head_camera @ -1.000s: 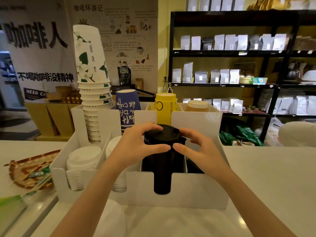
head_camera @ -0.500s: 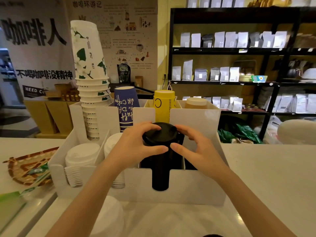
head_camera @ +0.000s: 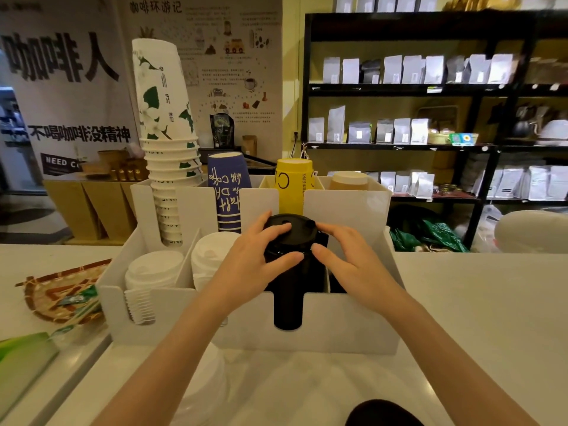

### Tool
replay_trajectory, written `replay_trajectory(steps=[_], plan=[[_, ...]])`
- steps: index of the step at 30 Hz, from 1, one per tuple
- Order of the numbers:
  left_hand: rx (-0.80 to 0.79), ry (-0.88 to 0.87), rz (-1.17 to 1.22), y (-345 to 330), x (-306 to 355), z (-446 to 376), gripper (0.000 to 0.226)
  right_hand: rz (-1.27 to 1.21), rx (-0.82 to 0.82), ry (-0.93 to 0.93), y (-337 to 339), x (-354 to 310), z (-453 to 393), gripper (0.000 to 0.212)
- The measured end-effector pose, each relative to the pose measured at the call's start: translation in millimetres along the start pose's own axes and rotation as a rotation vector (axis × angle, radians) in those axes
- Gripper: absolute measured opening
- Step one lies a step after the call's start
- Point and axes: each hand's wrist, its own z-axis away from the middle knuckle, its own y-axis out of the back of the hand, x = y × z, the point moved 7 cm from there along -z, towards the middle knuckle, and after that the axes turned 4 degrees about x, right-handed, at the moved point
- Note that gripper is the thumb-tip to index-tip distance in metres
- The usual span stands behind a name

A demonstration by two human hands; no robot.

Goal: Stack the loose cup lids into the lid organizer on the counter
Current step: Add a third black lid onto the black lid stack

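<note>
While both hands [head_camera: 258, 265] clasp it, black lid stack [head_camera: 289, 272] upright in organizer [head_camera: 338, 327].

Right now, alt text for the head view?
Both hands, left and right, press on a stack of black lids standing in a front slot of a white lid organizer on a white counter. White lids fill the slots to the left; paper cup stacks stand behind.

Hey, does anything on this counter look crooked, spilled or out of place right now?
The tall stack of white paper cups at the organizer's back left leans noticeably to the left at its top. Nothing looks spilled or broken. Both hands, left and right, rest on the black lid stack.
</note>
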Motion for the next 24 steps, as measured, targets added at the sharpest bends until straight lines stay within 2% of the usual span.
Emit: replay_trajectory(steps=[4,7,12,16,18,20,24], plan=[[0.012,-0.044,-0.117,-2.7,3.0,1.7,0.055,0.013,0.106,0.045,17.0,-12.0,18.0,0.051],[0.089,-0.084,-0.284,-2.4,4.9,4.7,0.050,-0.006,0.101,0.081,26.9,-15.8,44.6,0.048],[0.226,-0.104,-0.309,-6.4,9.5,17.0,0.042,0.081,-0.023,0.086,36.3,1.0,105.6,0.040],[0.293,-0.112,-0.310,-10.0,9.0,22.9,0.041,0.194,-0.336,-0.175,28.8,39.3,154.4,0.063],[0.312,-0.102,-0.299,-11.7,9.2,25.4,0.044,0.240,-0.436,-0.280,25.8,52.2,173.7,0.076],[0.317,-0.090,-0.307,-14.2,9.3,27.7,0.050,0.280,-0.451,-0.286,25.3,54.2,183.7,0.084],[0.258,-0.048,-0.344,-21.7,7.0,32.1,0.061,0.265,-0.422,-0.249,25.6,44.8,189.1,0.078]])
